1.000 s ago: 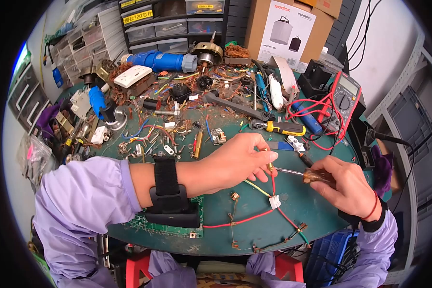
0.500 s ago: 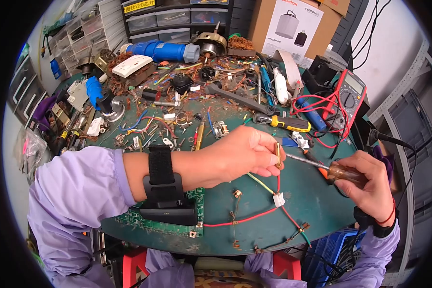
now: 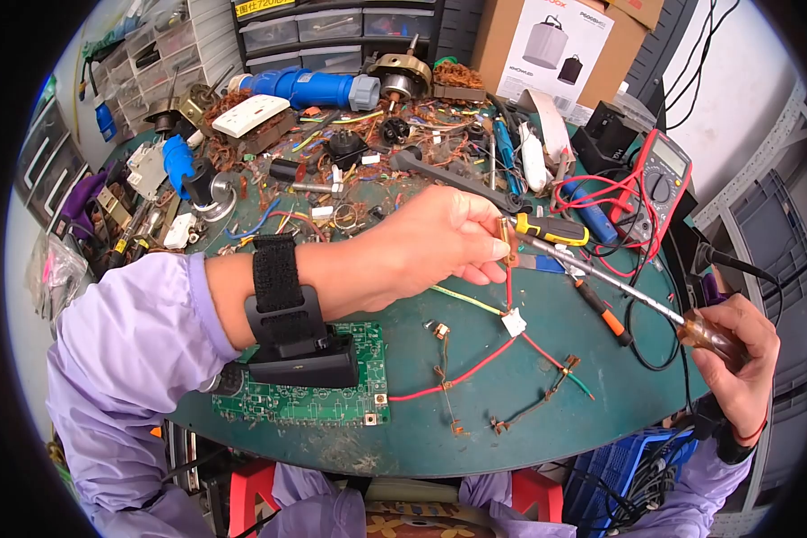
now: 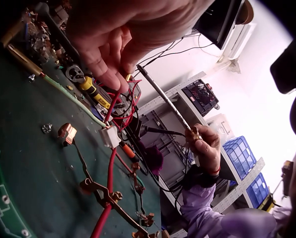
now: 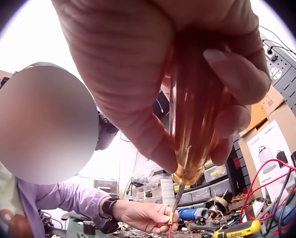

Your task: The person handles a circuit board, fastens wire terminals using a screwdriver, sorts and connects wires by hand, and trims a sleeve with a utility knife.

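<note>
My left hand [image 3: 444, 244] pinches a small brass terminal [image 3: 505, 231] between thumb and fingertips. From its lower end a red wire [image 3: 509, 289] runs down to a white connector [image 3: 513, 321], where a yellow-green wire [image 3: 466, 300] and further red wires meet. My right hand [image 3: 735, 350] grips the clear amber handle [image 5: 195, 119] of a screwdriver, held up off to the right. Its long metal shaft [image 3: 605, 276] slants toward the left hand, the tip right by the brass terminal. Thin brass contact strips [image 3: 547, 393] lie below the connector on the green tabletop.
Beneath the left forearm lies a green circuit board [image 3: 368, 359]. Farther right are an orange-black tool [image 3: 603, 309], a yellow-black tool [image 3: 554, 230] and a red multimeter [image 3: 659, 184] with tangled leads. Scrap wire and metal parts [image 3: 323, 170] cover the back.
My right hand has drawn away to the right with the screwdriver, and more of its shaft shows. The left hand, still pinching the brass terminal, sits slightly higher in the head view.
</note>
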`<state>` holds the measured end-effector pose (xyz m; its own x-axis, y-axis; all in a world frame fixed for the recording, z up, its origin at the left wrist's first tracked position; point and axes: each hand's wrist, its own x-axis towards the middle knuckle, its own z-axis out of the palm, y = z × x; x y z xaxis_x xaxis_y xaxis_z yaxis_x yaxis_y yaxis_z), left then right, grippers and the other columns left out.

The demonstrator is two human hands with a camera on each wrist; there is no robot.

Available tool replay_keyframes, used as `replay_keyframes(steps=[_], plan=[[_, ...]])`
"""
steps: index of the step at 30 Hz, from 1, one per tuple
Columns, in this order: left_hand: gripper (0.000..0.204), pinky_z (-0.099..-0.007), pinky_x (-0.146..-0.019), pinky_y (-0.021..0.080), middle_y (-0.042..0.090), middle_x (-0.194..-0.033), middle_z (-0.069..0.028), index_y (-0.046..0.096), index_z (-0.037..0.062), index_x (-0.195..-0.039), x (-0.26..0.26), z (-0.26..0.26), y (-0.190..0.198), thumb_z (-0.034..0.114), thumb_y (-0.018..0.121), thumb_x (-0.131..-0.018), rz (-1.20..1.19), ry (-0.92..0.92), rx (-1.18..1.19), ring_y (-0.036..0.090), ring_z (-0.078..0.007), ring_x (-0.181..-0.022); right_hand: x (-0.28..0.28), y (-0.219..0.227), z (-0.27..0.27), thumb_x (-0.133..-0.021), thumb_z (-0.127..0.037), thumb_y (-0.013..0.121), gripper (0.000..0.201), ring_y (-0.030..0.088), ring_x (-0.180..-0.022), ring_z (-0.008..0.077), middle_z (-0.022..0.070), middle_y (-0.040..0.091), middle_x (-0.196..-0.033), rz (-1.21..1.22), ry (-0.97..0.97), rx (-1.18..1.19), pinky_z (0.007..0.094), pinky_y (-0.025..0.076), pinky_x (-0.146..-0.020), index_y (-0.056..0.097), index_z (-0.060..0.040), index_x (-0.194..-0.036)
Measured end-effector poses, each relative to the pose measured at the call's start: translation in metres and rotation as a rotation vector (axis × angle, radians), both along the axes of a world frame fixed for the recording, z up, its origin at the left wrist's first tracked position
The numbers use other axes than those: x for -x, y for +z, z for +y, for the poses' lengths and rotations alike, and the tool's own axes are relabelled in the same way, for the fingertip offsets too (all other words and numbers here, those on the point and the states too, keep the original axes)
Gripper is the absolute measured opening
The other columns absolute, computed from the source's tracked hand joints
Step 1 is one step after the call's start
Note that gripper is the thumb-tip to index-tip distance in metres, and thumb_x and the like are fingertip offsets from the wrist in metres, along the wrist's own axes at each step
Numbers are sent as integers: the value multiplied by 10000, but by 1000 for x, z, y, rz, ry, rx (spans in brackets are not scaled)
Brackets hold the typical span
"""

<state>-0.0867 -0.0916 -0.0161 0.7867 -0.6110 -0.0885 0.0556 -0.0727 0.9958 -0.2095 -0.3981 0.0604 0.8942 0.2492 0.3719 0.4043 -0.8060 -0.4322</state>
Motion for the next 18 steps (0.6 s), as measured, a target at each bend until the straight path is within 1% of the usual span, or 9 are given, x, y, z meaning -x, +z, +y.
replay_keyframes(steps=[4,6,9,18], plan=[[196,-237,-743,510,667,-979,-69,621,7,-1049,1,-1,1,153,597,-919,-32,-44,24,621,-105,-818,8,0,-7,-679,-181,738,357,584,-651,159,121,637,-764,11,21,1,253,437,-576,648,79,-906],[189,-231,-720,504,667,-955,-60,630,12,-1039,2,-3,4,154,593,-921,-86,-55,-46,615,-97,-790,12,-1,-6,-677,-182,737,359,582,-646,159,122,637,-762,14,5,-10,251,435,-571,646,82,-904],[184,-225,-700,498,663,-938,-47,636,17,-1037,0,-6,4,155,591,-924,-115,-61,-64,614,-92,-776,17,-6,-10,-675,-185,735,365,578,-633,158,124,636,-756,-8,3,-13,245,429,-557,645,86,-902],[161,-208,-653,489,648,-873,-27,640,16,-1020,1,-13,6,133,586,-922,-111,-52,-117,608,-79,-727,22,-14,-12,-670,-190,732,364,559,-599,146,122,631,-725,-18,-27,-51,235,413,-531,653,86,-893]])
